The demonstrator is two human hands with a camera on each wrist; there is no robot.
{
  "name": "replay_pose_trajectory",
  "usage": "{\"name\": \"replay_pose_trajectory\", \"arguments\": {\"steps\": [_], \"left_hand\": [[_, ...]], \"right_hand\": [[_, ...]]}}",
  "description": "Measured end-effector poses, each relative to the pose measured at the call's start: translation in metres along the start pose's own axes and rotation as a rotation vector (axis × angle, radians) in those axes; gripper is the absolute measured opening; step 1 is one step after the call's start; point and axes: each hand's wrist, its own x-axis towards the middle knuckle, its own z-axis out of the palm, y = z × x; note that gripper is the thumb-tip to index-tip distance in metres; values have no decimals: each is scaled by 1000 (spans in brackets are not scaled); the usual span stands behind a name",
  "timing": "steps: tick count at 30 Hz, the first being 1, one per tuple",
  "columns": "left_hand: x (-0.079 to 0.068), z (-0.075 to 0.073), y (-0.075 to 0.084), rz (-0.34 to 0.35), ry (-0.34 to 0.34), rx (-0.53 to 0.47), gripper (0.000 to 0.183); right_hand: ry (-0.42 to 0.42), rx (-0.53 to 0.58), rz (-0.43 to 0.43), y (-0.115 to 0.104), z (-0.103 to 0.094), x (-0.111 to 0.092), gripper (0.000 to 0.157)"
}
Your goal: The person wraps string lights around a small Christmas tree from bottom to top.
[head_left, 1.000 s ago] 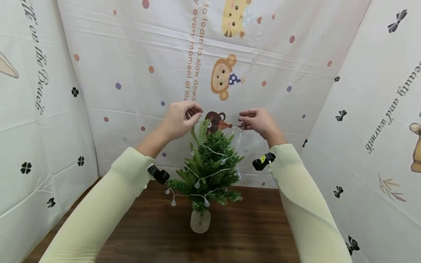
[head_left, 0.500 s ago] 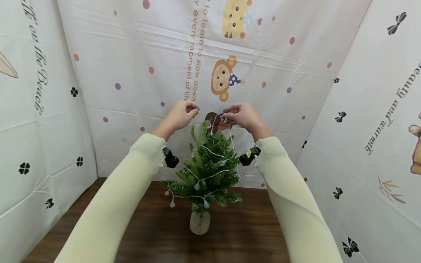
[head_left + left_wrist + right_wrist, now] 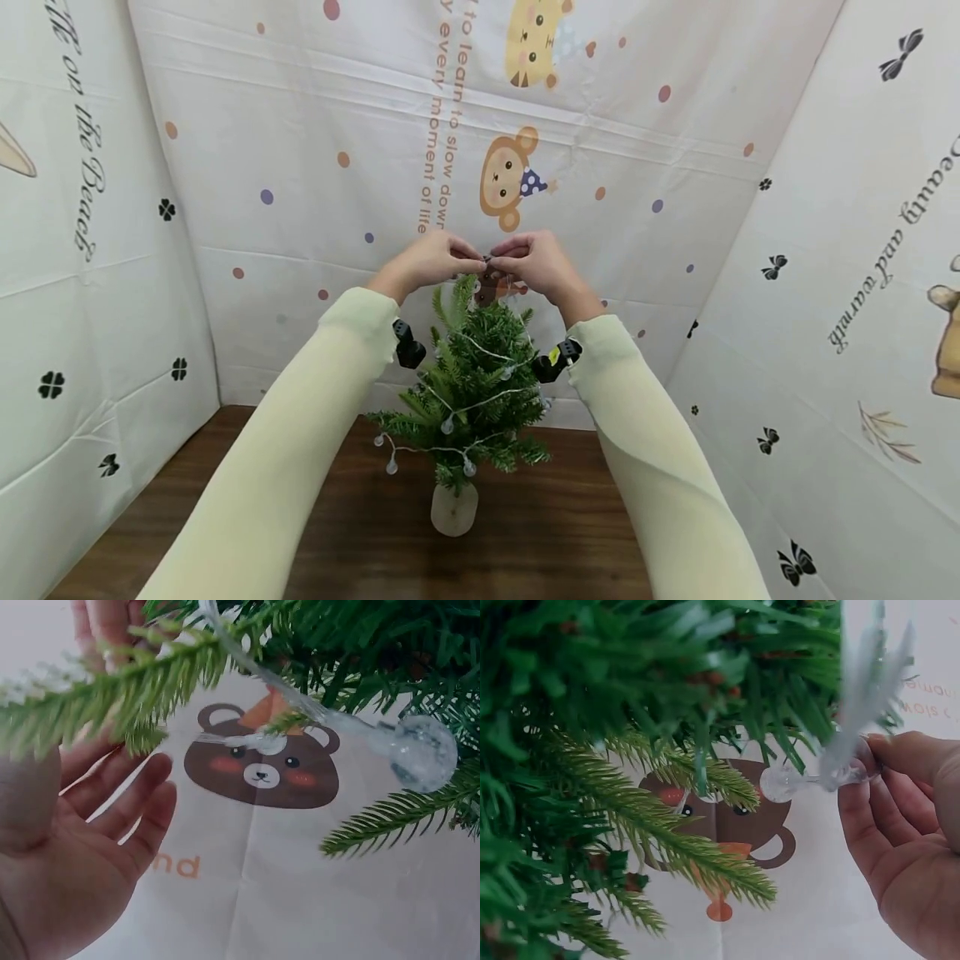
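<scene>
A small artificial Christmas tree (image 3: 487, 375) stands in the middle of the head view. String lights (image 3: 491, 400) with clear round bulbs wind around its branches. Above the treetop, my right hand (image 3: 536, 262) pinches the strand; in the right wrist view, a clear bulb (image 3: 780, 784) points away from its fingertips. My left hand (image 3: 438, 258) reaches in from the other side, its thumb and fingertips meeting those of the right hand. A branch (image 3: 165, 675) hides those tips in the left wrist view, so any grip on the strand cannot be made out. Its other fingers are loosely bent.
The tree's pale rounded base (image 3: 454, 510) rests on a dark wooden table (image 3: 525, 533). Behind hangs a white printed cloth (image 3: 315, 92) with cartoon animals, and similar cloths stand to both sides. Each sleeve cuff carries a small black camera (image 3: 408, 343).
My right hand has moved left over the treetop with the strand. My left hand has come right, and the fingertips of both now meet.
</scene>
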Motion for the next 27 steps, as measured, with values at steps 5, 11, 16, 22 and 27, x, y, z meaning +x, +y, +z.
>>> {"name": "replay_pose_trajectory", "arguments": {"steps": [5,11,16,22,27], "left_hand": [[5,8,5,54,9,18,24],[8,12,5,72,89,-61,23],[9,7,6,102,161,-77,23],[7,2,11,149,181,-54,24],[8,-2,12,176,184,-29,27]], "right_hand": [[11,-2,-22,3,-1,-3,22],[21,-1,-13,4,-3,-6,24],[13,0,5,8,-5,-6,26],[-10,25,21,14,-7,-8,27],[-26,40,35,16,-6,-9,29]]}}
